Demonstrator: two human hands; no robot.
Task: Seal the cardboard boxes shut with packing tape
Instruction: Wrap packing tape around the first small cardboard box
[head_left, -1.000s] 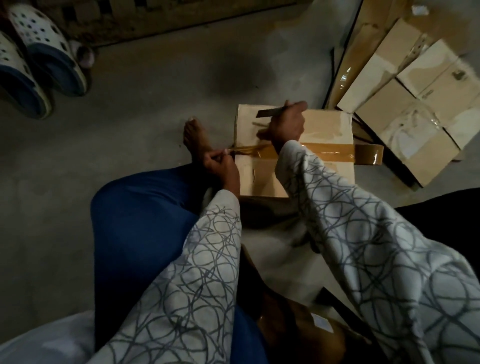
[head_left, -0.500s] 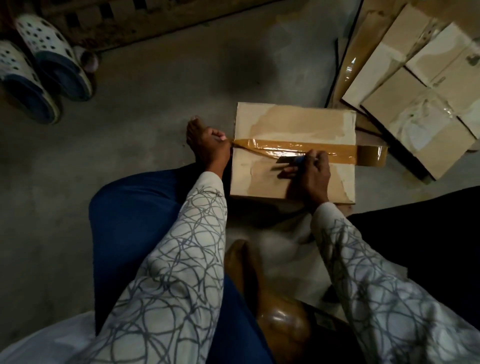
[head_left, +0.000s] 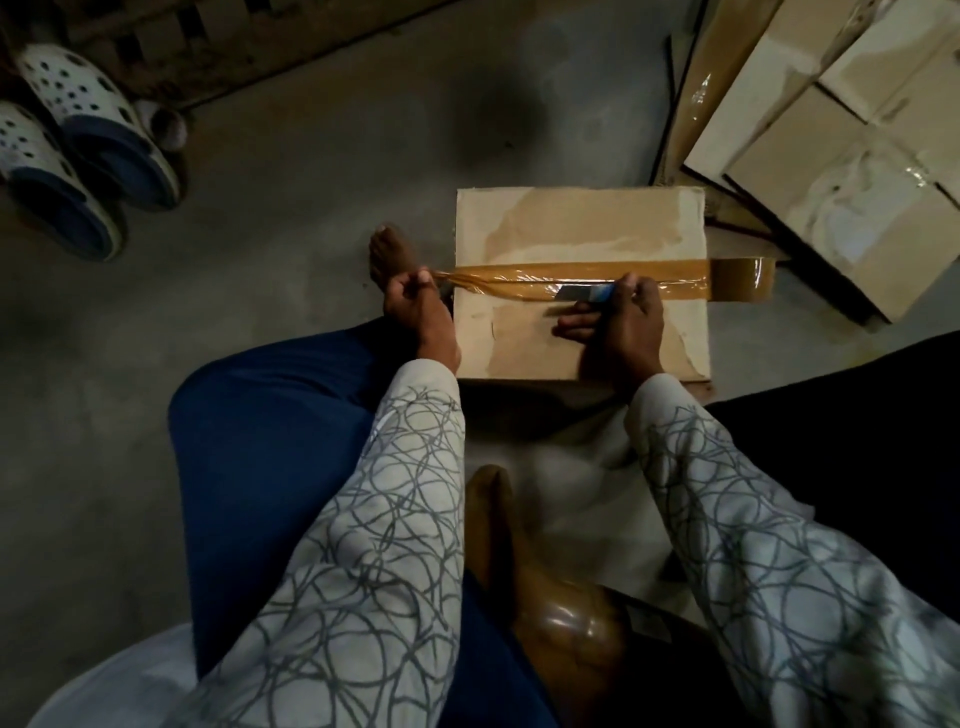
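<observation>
Pinching tape (head_left: 519, 281) past box (head_left: 571, 218) edge, left fingers (head_left: 411, 285), cutter (head_left: 579, 294) in right fingers (head_left: 627, 289)

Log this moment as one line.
step: taping cardboard box | left hand: pinches tape strip off box's left edge | right hand: holds blade on strip | tape roll: at box's right edge
</observation>
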